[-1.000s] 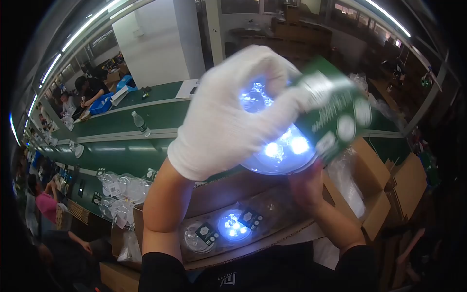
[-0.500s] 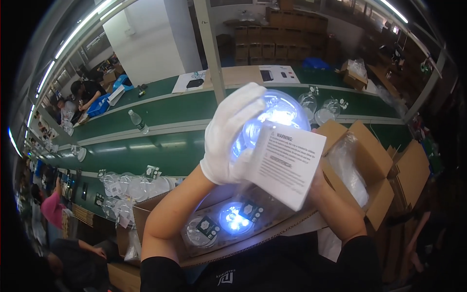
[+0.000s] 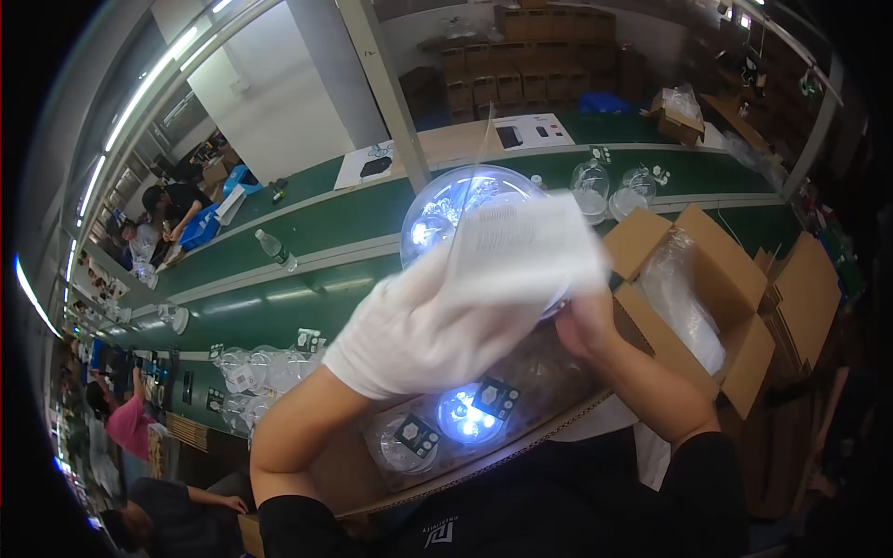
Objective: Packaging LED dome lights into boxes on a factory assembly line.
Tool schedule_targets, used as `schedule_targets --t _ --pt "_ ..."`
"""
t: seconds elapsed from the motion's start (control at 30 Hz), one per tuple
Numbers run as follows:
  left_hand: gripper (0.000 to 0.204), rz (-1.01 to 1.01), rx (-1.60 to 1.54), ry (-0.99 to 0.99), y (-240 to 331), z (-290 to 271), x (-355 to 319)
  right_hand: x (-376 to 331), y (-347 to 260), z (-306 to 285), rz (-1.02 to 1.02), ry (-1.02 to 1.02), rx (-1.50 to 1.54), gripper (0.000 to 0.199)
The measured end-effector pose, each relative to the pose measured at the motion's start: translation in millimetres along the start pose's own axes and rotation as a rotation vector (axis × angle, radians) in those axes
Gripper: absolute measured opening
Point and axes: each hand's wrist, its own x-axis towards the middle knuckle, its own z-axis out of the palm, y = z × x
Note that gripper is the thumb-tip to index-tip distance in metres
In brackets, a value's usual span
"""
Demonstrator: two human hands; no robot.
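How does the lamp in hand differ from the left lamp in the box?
The held lamp glows; the left lamp is unlit. The held lamp is above the box; the left lamp lies inside. A white card partly hides the held lamp; a dark green tag, the left lamp. Both are round and clear.

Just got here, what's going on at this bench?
One person is handling a clear, lit dome over an open cardboard box. The bare right hand holds it at the lower right. The white-gloved left hand is up against it, by a white printed card; motion blur hides its exact grip. In the box sit a second lit dome and an unlit one. More clear domes are on the green bench, at left.
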Motion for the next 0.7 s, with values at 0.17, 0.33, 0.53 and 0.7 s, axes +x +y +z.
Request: schedule_targets --t 0.17,0.33,0.53,0.7 --pt "0.054 -0.293 0.281 -0.357 35 12 56 -1 -15 16 0.028 0.105 0.051 0.061" --pt "0.049 -0.109 0.514 -0.517 65 48 46 -5 -17 16 0.039 0.156 -0.037 0.060" --pt "0.055 0.290 0.247 -0.468 48 44 19 -4 -27 10 0.127 0.054 0.137 0.061" --pt "0.029 -0.126 -0.641 -0.930 8 34 -36 8 -18 -9 0.177 0.215 0.085 0.058"
